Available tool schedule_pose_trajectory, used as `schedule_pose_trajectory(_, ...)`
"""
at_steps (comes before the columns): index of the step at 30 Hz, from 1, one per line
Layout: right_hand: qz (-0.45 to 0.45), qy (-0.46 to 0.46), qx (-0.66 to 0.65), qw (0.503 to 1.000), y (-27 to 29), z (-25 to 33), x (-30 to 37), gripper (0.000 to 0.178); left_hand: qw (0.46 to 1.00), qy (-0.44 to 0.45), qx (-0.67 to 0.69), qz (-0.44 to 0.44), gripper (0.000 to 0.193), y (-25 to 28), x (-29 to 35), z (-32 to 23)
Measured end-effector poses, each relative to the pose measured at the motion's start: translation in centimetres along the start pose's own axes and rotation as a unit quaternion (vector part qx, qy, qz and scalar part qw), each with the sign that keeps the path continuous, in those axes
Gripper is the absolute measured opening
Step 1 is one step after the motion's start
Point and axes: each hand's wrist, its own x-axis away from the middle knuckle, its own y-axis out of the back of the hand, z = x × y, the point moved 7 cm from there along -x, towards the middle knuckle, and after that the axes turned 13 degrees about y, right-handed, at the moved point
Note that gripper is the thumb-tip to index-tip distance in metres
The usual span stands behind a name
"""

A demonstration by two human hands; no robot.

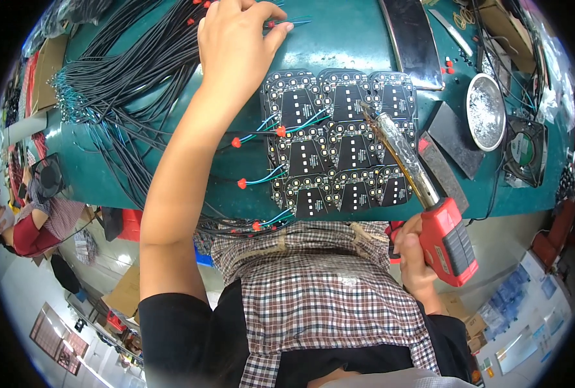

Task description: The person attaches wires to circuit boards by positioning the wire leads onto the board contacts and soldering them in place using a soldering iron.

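My left hand [235, 45] pinches the end of a cable [294, 22] with a red collar and thin blue-green leads, above the far part of the table. My right hand [416, 255] is closed round the handle of a red and black soldering gun [449, 242], whose metal barrel slants up and left over the circuit boards. These black boards [310, 155], with small white LEDs, lie in a joined panel in front of me. Several cables with red collars [241, 183] reach the panel's left side. A large bundle of black cables [126, 84] spreads to the left.
Right of the panel lie a dark block [454, 139] and a round metal dish [486, 112] holding silvery material. A small fan [525, 152] stands beyond the dish. A black flat tray [413, 42] lies at the back. Another person [35, 223] sits at the far left.
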Motion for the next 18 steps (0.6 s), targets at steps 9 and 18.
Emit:
schedule_pose_trajectory(9, -0.006, -0.041, -0.007, 0.999, 1.2, -0.5, 1.2, 0.013, 0.979, 0.079, 0.172, 0.079, 0.012, 4.7, 3.5, -2.6)
schedule_pose_trajectory(18, 0.070, 0.025, 0.062, 0.995, 1.6, -1.4, 3.6, 0.023, 0.970, 0.146, 0.116, 0.152, 0.017, 3.8, 12.3, -5.1)
